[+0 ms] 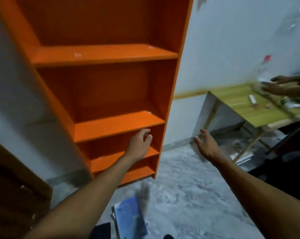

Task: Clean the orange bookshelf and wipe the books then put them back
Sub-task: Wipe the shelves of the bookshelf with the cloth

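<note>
The orange bookshelf [102, 54] stands against the white wall, and all its visible shelves are bare. My left hand [140, 144] reaches in front of a lower shelf, fingers loosely curled, holding nothing. To the right of the bookshelf my right hand [205, 144] hovers over the floor with fingers spread and empty. A blue book [130, 216] lies on the floor below my arms, on top of other books or papers.
A yellow-green wooden table [245, 104] stands at the right with small items on it. Another person's hands [280, 85] move there near a blurred clear bottle [261, 73]. A brown door [11, 178] is at the left. The floor is grey and mottled.
</note>
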`<action>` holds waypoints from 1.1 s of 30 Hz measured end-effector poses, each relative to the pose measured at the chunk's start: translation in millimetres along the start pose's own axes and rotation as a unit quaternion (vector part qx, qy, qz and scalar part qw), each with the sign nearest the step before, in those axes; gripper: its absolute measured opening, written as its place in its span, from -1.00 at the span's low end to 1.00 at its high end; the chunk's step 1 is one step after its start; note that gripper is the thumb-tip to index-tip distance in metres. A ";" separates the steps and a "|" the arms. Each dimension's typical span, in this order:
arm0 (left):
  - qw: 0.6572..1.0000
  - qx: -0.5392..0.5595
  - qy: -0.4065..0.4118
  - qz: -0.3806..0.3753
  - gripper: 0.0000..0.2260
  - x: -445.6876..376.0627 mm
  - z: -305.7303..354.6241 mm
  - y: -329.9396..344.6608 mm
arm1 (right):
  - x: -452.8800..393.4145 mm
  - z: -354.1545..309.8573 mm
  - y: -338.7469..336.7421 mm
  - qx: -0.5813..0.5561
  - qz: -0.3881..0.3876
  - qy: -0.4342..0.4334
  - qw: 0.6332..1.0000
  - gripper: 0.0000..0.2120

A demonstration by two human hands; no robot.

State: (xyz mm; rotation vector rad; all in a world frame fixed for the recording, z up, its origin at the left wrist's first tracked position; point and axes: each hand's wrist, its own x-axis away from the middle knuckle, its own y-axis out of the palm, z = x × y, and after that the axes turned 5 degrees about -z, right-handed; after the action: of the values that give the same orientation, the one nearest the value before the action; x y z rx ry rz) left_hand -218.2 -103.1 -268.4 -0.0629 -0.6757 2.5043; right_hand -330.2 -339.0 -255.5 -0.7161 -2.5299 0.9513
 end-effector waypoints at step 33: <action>0.921 -0.028 0.272 0.278 -0.59 -428.7 523.6 -48.6 | -417.3 -306.8 -386.3 -0.223 0.136 -0.345 0.902 -0.45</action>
State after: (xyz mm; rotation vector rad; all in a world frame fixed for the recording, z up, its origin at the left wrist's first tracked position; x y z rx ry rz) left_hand 77.8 -525.4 172.6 -1.0657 -0.5357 2.7799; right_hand 25.9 -668.4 171.2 -1.0262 -3.4140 0.8071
